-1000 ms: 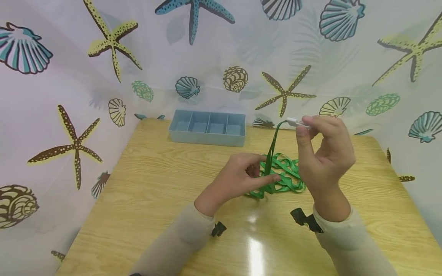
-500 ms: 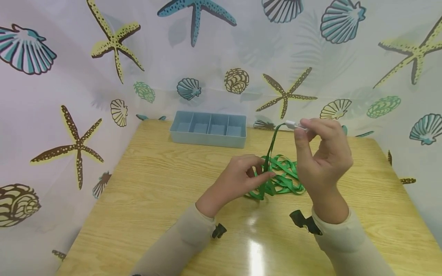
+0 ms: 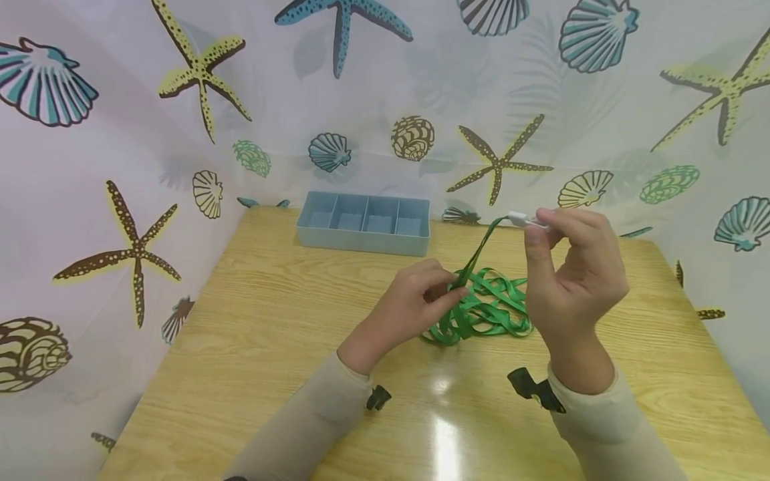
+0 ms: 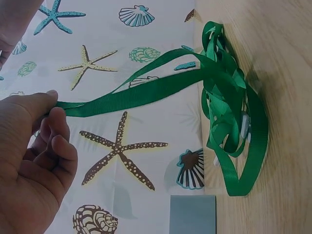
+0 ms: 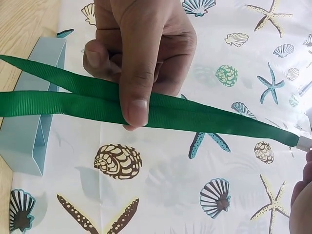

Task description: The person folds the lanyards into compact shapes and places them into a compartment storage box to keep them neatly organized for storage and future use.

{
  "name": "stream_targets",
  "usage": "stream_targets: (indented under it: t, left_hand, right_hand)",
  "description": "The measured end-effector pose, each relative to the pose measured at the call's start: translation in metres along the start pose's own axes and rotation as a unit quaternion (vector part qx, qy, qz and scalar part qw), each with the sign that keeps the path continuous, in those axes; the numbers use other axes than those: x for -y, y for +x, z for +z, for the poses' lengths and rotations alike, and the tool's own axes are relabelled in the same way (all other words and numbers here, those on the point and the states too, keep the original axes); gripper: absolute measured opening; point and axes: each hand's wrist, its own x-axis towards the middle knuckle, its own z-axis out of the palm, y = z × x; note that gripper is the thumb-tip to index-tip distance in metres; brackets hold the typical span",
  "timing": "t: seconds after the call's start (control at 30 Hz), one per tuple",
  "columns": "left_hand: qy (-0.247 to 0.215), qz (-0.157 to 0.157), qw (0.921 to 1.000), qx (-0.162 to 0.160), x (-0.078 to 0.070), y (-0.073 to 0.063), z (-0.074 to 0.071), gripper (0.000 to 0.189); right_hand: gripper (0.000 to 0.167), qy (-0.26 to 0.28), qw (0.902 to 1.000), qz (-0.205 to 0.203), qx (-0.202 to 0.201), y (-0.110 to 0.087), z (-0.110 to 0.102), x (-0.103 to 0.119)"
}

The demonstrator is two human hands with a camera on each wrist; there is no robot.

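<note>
My right hand [image 3: 574,277] is raised at the right and pinches the white plastic clip [image 3: 518,219] of a green lanyard [image 3: 481,252] between thumb and forefinger. Lower and to the left, my left hand [image 3: 415,300] pinches the lanyard's two straps between thumb and fingers. Between both hands the straps run taut, as the right wrist view shows. Below the left hand the straps drop to a loose heap of green ribbon [image 3: 496,307] on the table. Small white pieces [image 4: 244,126] show within that heap in the left wrist view.
A light blue box [image 3: 361,239] with several compartments stands at the back of the wooden table [image 3: 271,321]. Behind and at the sides hangs a white curtain [image 3: 385,93] printed with shells and starfish.
My left thumb and fingers, spread around the straps before, have come together on them. The right hand has shifted slightly right with the clip, and the straps have straightened.
</note>
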Motion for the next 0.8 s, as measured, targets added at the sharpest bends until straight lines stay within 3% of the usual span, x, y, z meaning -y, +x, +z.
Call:
stream_targets:
  t: [0.47, 0.8]
  left_hand:
    - [0.004, 0.014, 0.9995, -0.027, 0.0021, 0.0000, -0.0058, 0.011]
    - [-0.008, 0.000, 0.9994, -0.034, 0.0056, -0.0006, -0.0087, 0.011]
  right_hand:
    - [0.021, 0.011, 0.9995, 0.009, -0.026, 0.0028, -0.0047, 0.0056]
    - [0.017, 0.013, 0.9988, 0.019, -0.042, 0.0039, -0.0061, 0.0089]
